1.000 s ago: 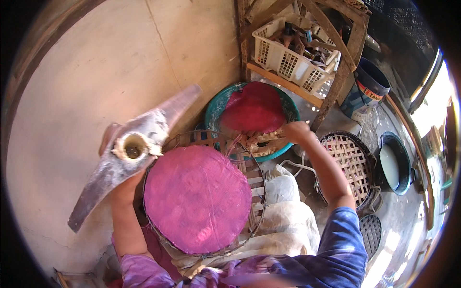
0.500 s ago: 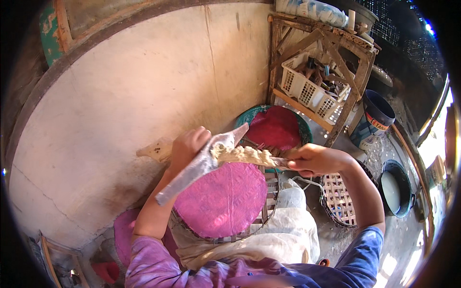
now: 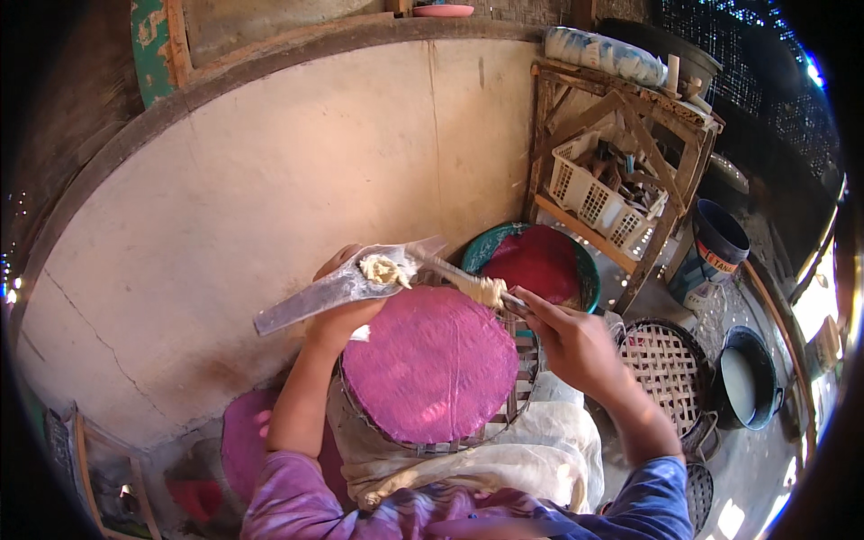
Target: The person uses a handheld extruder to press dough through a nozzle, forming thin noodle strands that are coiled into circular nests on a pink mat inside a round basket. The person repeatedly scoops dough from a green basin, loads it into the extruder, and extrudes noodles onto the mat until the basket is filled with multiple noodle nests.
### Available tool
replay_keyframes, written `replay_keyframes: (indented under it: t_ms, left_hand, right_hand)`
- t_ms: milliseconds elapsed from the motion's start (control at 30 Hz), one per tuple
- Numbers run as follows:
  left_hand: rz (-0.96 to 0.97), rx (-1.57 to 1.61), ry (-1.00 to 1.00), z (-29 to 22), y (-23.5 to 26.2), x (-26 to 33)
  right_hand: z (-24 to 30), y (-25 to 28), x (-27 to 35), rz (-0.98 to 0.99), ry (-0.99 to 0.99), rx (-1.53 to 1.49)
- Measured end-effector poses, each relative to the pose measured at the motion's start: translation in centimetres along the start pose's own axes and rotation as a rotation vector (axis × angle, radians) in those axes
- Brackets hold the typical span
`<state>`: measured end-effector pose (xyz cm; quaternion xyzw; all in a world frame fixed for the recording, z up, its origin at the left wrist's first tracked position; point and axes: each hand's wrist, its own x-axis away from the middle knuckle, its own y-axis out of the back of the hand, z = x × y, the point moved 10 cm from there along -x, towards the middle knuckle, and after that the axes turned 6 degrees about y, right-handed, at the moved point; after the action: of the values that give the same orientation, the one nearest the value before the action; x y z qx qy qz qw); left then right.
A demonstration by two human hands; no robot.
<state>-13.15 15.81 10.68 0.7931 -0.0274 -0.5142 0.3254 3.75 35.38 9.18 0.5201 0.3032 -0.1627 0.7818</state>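
My left hand (image 3: 346,310) is closed around a long grey board (image 3: 315,300), mostly from beneath. A lump of cream-coloured paste (image 3: 385,269) sits on that board. In my closed right hand (image 3: 580,346) is the handle of a thin stick-like tool (image 3: 441,265), perhaps a spatula. Its far end rests at the board beside the lump, and more paste (image 3: 489,291) clings around its shaft near my fingers. Below both hands lies a round pink sheet (image 3: 432,369) on a woven bamboo basket (image 3: 525,382) over my lap, which a whitish cloth (image 3: 486,454) covers.
A green basin (image 3: 589,274) of red material stands ahead by the pale wall (image 3: 297,162). To the right are a wooden stand (image 3: 634,256) with a white crate (image 3: 589,193), a dark bucket (image 3: 720,234), a woven basket (image 3: 661,360) and a tub of pale liquid (image 3: 740,382).
My right hand has moved down and nearer, drawing the tool back. Paste that stretched along the tool now shows as a lump on the board and a clump near my fingers. The board has shifted left.
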Motion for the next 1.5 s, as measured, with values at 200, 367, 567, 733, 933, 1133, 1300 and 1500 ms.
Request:
replay_keyframes:
  t_ms: [200,367,567,733,933,1133,1300,1500]
  left_hand:
    - [0.055,0.383,0.169,0.9,-1.8,0.1]
    - [0.016,-0.065,0.117,-0.5,-2.6,-0.9]
    - [-0.057,-0.107,0.002,-3.4,-5.1,-1.1]
    - [-0.060,-0.286,0.133,1.4,-3.6,-2.1]
    - [-0.078,-0.042,0.020,0.0,-2.9,-1.2]
    - [-0.012,-0.230,0.124,1.0,-4.2,-1.6]
    - [0.044,-0.268,0.045,2.4,-3.3,-2.2]
    - [0.130,-0.260,-0.326,-3.6,-5.2,-1.5]
  right_hand:
    - [-0.1,-8.8,3.1,-0.072,-0.195,-0.566]
    - [-0.4,-7.1,0.7,-0.190,-0.174,-0.578]
    - [-0.3,-9.0,-0.8,-0.417,-0.135,-0.043]
    - [0.3,-9.4,3.0,-0.120,-0.122,-0.134]
    - [-5.0,-7.8,2.6,-0.188,-0.250,-0.396]
    - [-1.9,-10.3,4.9,-0.169,-0.192,-0.624]
    - [-3.4,-10.7,8.3,0.457,-0.899,-1.425]
    - [-1.8,-2.2,-0.9,0.233,0.175,0.258]
